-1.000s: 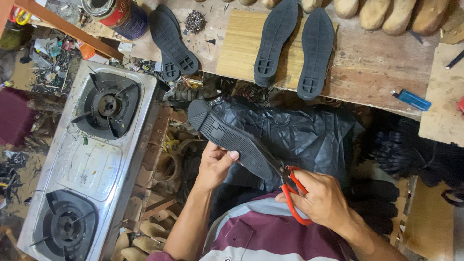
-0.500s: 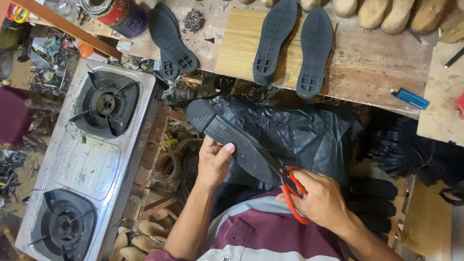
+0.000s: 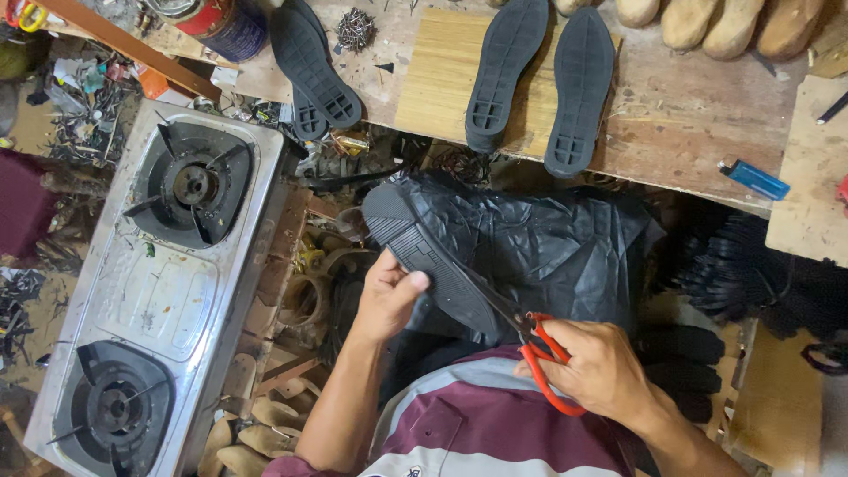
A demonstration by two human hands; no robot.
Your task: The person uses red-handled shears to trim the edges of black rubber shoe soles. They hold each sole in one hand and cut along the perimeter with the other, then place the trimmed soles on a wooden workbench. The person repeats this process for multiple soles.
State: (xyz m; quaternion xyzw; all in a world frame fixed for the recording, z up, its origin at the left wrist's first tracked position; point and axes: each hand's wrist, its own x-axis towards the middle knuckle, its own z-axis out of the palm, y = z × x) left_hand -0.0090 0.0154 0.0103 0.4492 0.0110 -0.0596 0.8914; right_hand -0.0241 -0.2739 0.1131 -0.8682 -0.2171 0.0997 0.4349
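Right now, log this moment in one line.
left hand: holds black sole | right hand: red-handled scissors at sole edge

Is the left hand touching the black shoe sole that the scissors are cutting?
Touching. In the head view the left hand grips the black shoe sole, its thumb pressed flat on the ribbed surface, while the right hand works the red-handled scissors.
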